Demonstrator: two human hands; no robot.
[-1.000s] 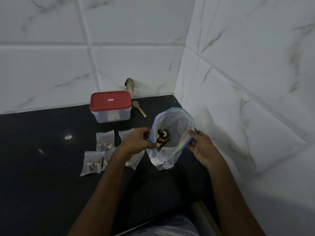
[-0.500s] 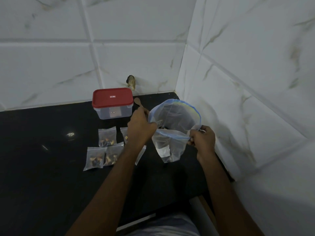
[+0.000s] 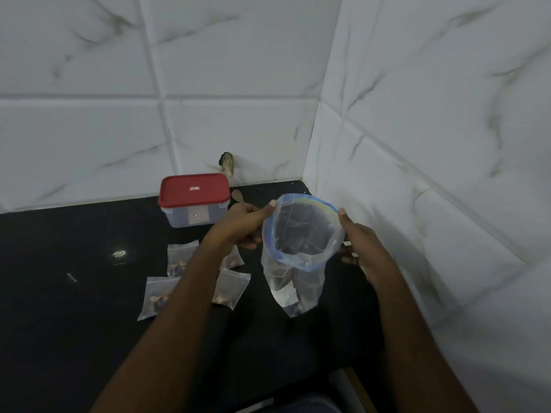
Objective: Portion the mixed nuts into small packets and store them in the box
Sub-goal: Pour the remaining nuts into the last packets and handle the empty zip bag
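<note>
Head view: a person's left hand [image 3: 241, 225] and right hand [image 3: 360, 245] hold a clear bag [image 3: 293, 281] by its blue zip rim, the mouth spread wide and round between them above a black counter [image 3: 74, 323]. The left thumb and fingers pinch the rim's far-left edge; the right thumb presses its right side, fingers curled against the bag's outside. The bag hangs below both hands, its contents dark and blurred. Filled packets [image 3: 179, 257] lie on the counter left of the bag, partly behind the left forearm. Behind them stands a box [image 3: 193, 201], red lid on, with a spoon [image 3: 237, 194] just beside it.
</note>
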